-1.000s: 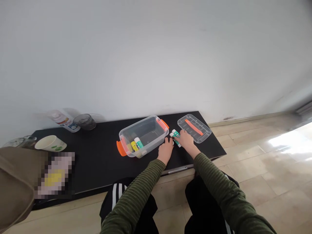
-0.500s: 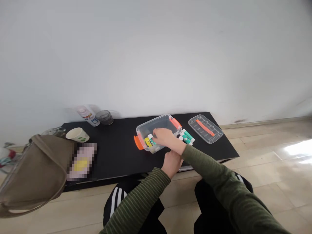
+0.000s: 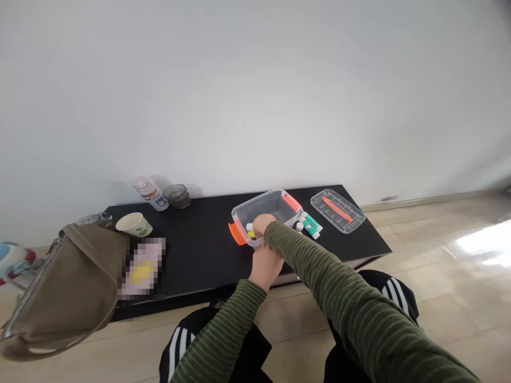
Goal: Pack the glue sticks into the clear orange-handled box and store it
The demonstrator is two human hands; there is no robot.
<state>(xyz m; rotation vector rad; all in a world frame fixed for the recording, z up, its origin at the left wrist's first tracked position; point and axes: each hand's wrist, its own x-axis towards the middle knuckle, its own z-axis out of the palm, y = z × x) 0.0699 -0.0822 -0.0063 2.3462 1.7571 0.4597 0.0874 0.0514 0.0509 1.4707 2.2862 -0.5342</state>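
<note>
A clear plastic box [image 3: 255, 206] with orange latches stands uncovered on the black table. My right hand [image 3: 263, 224] reaches down inside its near left part, fingers curled and their tips hidden. Beside those fingers lie a yellow tube [image 3: 251, 234] and a white cap [image 3: 250, 226], both partly covered. My left hand [image 3: 266, 264] is at the box's near wall, below the right wrist; its fingers are out of sight behind the right sleeve. Right of the box lie several green-and-white glue sticks [image 3: 311, 221], one with its white end [image 3: 299, 226] turned toward me.
The clear lid [image 3: 347, 226] with an orange handle lies at the table's right. On the left are a paper cup [image 3: 133, 224], a dark glass [image 3: 178, 197], a spray can [image 3: 149, 192], a blurred-out item [image 3: 139, 268] and a brown bag [image 3: 67, 287]. A wall stands behind.
My right hand has gone lower into the box, now covering most of the tubes there. My left hand has shifted left along the near wall. The whole view has moved slightly.
</note>
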